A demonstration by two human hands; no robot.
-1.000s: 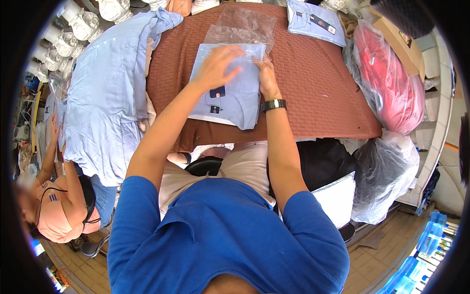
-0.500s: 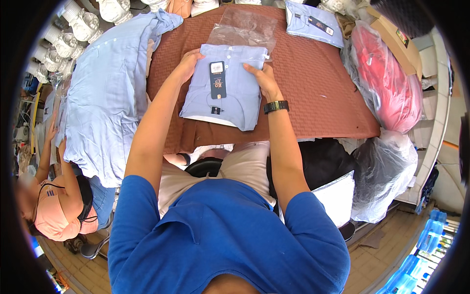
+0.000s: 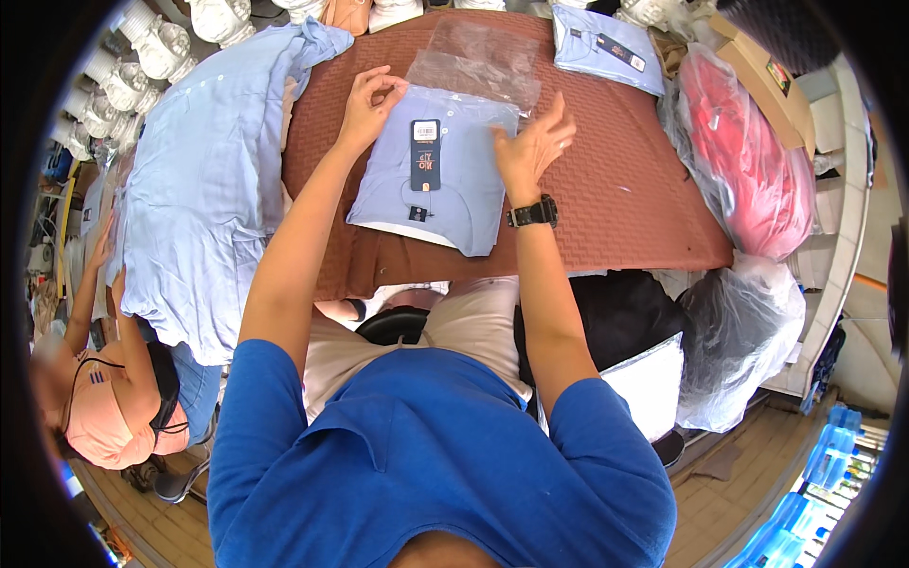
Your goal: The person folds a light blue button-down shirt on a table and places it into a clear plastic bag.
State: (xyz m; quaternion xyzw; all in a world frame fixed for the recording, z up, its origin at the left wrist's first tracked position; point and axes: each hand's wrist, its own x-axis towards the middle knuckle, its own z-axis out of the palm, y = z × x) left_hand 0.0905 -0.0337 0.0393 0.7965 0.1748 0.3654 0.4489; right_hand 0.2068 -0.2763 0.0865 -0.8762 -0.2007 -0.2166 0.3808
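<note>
Brown cloth point(image 3: 625, 199) underlies a shirt point(image 3: 469, 185), left hand point(image 3: 367, 109) pinching its bag point(image 3: 473, 64).

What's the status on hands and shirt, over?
Left hand at top-left corner of folded blue shirt, hold unclear. Right hand open by its right edge. Dark tag faces up. Clear plastic beyond; nothing visibly blocking.

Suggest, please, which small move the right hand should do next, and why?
Probably the right hand should take the near right side of the loose clear plastic. This plastic lies spread beyond the far edge of the folded shirt; the left hand has its fingertips by the shirt's far left corner, while the right hand is open and appears to hold nothing.
</note>
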